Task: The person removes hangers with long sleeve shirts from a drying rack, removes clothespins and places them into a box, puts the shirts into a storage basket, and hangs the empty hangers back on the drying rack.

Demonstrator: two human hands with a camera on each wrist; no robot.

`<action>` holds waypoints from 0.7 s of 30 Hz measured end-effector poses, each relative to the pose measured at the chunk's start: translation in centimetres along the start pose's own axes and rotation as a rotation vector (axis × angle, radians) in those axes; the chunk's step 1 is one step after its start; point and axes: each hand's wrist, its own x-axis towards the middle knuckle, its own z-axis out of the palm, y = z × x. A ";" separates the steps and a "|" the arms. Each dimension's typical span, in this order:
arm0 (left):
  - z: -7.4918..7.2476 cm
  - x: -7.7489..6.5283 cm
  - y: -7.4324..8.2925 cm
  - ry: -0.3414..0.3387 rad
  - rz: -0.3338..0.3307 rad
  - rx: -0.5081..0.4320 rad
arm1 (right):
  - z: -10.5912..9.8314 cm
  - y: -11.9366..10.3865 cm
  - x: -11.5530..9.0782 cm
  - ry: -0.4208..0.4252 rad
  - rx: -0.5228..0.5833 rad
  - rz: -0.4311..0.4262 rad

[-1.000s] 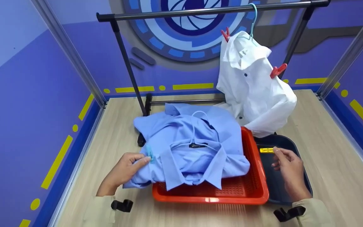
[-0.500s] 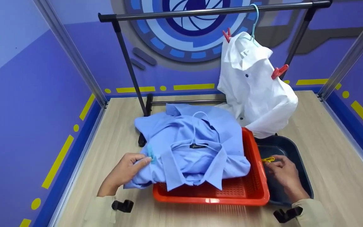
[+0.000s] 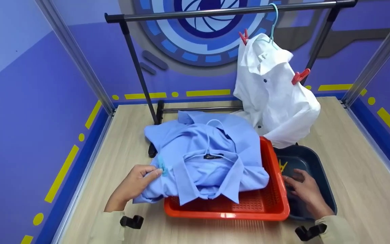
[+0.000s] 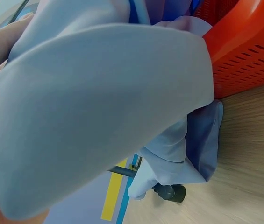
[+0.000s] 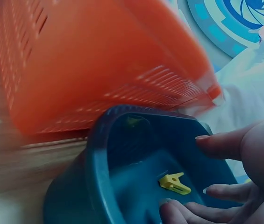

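A light blue shirt (image 3: 212,173) with a pale hanger (image 3: 208,139) in its collar lies over the red basket (image 3: 229,215). My left hand (image 3: 134,181) pinches the shirt's left shoulder, thumb on top, beside a teal clothespin (image 3: 162,166) clipped there. In the left wrist view, the shirt cloth (image 4: 99,102) hides most of that hand. My right hand (image 3: 306,189) is over the dark blue tub (image 3: 323,173), its fingers apart and holding nothing. A yellow clothespin (image 5: 174,183) lies on the tub's floor, near the fingertips in the right wrist view.
A white shirt (image 3: 269,88) with red clothespins (image 3: 300,76) on its shoulders hangs from a teal hanger (image 3: 274,23) on the black rack bar (image 3: 198,13). Its hem reaches the tub's back edge. Purple walls (image 3: 39,101) enclose the wooden table (image 3: 357,189).
My right hand held the yellow clothespin half a second ago; now it has let go and the clothespin is in the tub. My left hand has kept its hold.
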 end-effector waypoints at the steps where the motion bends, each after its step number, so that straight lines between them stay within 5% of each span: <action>1: 0.0 0.0 0.0 0.000 0.000 0.000 | 0.0 -0.1 -0.1 0.009 -0.006 -0.004; 12: 0.0 0.0 -0.4 0.002 -0.006 0.002 | -0.6 -0.4 -2.3 0.181 -0.114 -0.043; 21: 0.1 -0.1 -0.3 0.011 -0.006 0.000 | -2.5 1.3 -3.2 0.423 -0.219 -0.116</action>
